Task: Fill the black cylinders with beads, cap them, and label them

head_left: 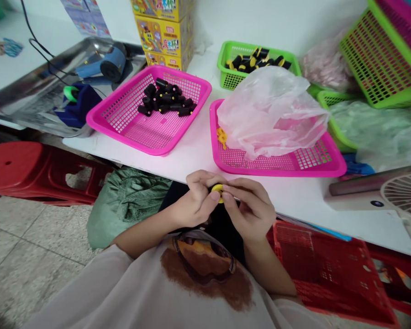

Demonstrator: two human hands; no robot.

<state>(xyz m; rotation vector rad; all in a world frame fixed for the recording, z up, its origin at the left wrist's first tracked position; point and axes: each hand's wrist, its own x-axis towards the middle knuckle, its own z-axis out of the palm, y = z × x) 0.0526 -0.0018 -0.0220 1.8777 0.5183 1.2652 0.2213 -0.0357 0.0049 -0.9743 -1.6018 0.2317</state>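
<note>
Indoors: white table (196,137) (yellow piece (218,188) hand-held), tiled floor (30,251).

A small, round, bright yellow piece (217,188) is held up in front of the body, near the table's edge (188,179), pinched between the fingertips of the left hand (199,199) and the right hand (252,208). Its rounded rim is partly covered by the fingers. Something dark is seen at its middle and beside its upper left; the details are too small to be made out.
</note>
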